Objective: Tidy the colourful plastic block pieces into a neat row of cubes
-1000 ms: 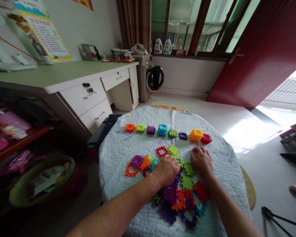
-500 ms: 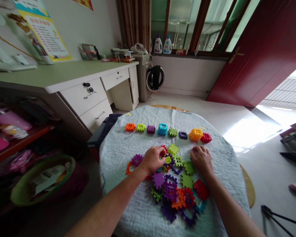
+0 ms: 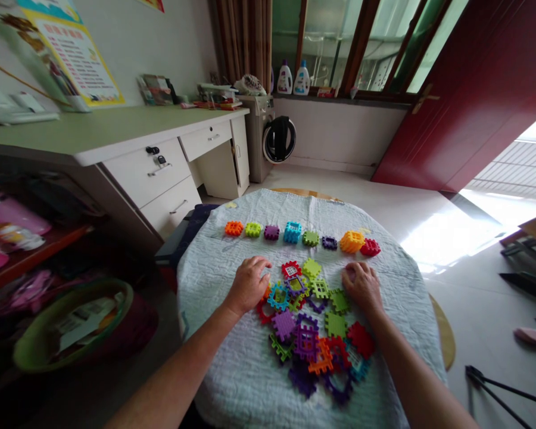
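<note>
My left hand is over the left side of a pile of colourful plastic interlocking tiles. Its thumb and fingers are apart, with nothing visible between them. Closest to it are a light-blue frame tile and a red window tile; an orange piece is partly hidden under the hand. My right hand rests on the cloth right of the pile, fingers bent and loosely spread, holding nothing I can see. Beside it lies a green tile. Purple tiles and an orange tile overlap nearer to me.
Behind the pile runs a row of joined tile blocks, from an orange block to a red one. A pale cloth covers the round table. A desk stands left, a washing machine beyond, a tripod leg right.
My left hand has moved left from the middle of the pile, uncovering the light-blue and red tiles and now covering the pile's left side. My right hand stays in about the same place.
</note>
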Tool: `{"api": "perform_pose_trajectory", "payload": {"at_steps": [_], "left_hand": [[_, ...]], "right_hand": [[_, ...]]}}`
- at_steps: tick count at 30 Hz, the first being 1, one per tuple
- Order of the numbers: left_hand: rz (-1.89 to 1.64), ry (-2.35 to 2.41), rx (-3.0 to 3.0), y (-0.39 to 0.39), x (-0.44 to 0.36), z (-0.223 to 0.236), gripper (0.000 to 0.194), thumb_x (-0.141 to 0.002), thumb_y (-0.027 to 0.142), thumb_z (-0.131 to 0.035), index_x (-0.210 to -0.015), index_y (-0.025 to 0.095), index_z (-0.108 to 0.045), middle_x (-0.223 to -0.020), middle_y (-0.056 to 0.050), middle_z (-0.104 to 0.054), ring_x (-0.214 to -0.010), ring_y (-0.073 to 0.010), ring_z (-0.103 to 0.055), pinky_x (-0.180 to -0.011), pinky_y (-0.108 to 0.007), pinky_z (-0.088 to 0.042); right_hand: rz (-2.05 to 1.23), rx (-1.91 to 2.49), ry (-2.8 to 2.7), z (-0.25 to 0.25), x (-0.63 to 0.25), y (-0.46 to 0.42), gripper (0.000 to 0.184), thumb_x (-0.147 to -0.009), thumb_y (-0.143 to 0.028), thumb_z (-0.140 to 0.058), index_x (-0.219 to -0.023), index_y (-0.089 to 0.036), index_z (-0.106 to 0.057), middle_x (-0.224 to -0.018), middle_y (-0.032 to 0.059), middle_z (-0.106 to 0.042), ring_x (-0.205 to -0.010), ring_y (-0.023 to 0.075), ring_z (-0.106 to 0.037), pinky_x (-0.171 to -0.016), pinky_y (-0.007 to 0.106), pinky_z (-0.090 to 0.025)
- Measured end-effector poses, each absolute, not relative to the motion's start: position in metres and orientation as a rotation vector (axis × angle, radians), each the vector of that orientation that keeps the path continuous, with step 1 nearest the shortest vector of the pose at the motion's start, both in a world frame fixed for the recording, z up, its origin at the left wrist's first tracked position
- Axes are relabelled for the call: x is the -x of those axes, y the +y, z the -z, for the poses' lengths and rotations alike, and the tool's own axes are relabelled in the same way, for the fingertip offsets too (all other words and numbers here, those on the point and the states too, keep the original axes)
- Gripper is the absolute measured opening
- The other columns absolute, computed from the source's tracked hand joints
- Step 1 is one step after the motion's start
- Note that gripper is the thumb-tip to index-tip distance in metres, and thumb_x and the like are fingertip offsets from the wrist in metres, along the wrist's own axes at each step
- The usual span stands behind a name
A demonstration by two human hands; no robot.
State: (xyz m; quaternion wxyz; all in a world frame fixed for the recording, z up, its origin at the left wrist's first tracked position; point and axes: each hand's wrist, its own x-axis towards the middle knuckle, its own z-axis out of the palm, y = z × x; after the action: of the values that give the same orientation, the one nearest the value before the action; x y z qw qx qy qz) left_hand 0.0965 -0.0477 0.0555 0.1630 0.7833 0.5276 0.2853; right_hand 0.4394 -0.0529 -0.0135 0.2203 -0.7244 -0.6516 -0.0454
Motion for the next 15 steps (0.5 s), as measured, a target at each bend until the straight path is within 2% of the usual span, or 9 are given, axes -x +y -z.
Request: {"api": "perform_pose_trajectory", "payload": {"at_steps": [3, 6, 10, 13, 15], "left_hand": [[-0.801, 1.458, -2.300, -0.066, -0.087, -0.063, 0.019, -0.083, 0.016, -0.054, -0.099, 0.020, -0.063, -0.110, -0.006, -0.065, -0.108, -0.0232, -0.055, -0.099, -0.042, -0.043], [-0.670, 1.157, -2.424, -0.097, -0.099, -0.070, 0.020, -0.086, 0.024, -0.056, -0.105, 0.023, -0.062, -0.112, -0.005, -0.066, -0.111, -0.0226, -0.054, -0.103, -0.041, -0.040], [-0.425, 0.760, -2.570, -0.133, -0.124, -0.067, 0.045, -0.078, 0.044, -0.070, -0.118, 0.026, -0.058, -0.131, -0.005, -0.059, -0.125, -0.0276, -0.047, -0.108, -0.045, -0.033], [-0.363, 0.708, -2.594, -0.140, -0.131, -0.059, 0.057, -0.074, 0.047, -0.074, -0.124, 0.026, -0.055, -0.136, -0.007, -0.055, -0.128, -0.0289, -0.044, -0.110, -0.047, -0.031], [-0.374, 0.775, -2.583, -0.137, -0.130, -0.054, 0.058, -0.074, 0.046, -0.075, -0.124, 0.025, -0.054, -0.134, -0.007, -0.056, -0.127, -0.0291, -0.045, -0.109, -0.047, -0.031]], "right_hand": [[0.122, 2.001, -1.799, 0.014, -0.440, -0.052, 0.021, -0.087, -0.037, -0.052, -0.096, -0.022, -0.063, -0.103, 0.0072, -0.062, -0.095, 0.0244, -0.052, -0.084, 0.037, -0.038], [0.116, 2.003, -1.792, 0.013, -0.439, -0.053, 0.021, -0.086, -0.037, -0.053, -0.096, -0.022, -0.064, -0.104, 0.0072, -0.062, -0.096, 0.0245, -0.051, -0.085, 0.037, -0.037], [0.095, 2.039, -1.775, 0.012, -0.438, -0.053, 0.023, -0.086, -0.037, -0.052, -0.098, -0.022, -0.064, -0.106, 0.0071, -0.062, -0.097, 0.0245, -0.051, -0.085, 0.037, -0.037], [0.086, 2.053, -1.768, 0.011, -0.437, -0.053, 0.023, -0.086, -0.038, -0.052, -0.098, -0.022, -0.064, -0.105, 0.0067, -0.061, -0.097, 0.0240, -0.051, -0.084, 0.036, -0.036], [0.087, 2.043, -1.772, 0.011, -0.438, -0.053, 0.023, -0.086, -0.038, -0.052, -0.097, -0.022, -0.065, -0.104, 0.0064, -0.061, -0.096, 0.0237, -0.051, -0.084, 0.036, -0.035]]}}
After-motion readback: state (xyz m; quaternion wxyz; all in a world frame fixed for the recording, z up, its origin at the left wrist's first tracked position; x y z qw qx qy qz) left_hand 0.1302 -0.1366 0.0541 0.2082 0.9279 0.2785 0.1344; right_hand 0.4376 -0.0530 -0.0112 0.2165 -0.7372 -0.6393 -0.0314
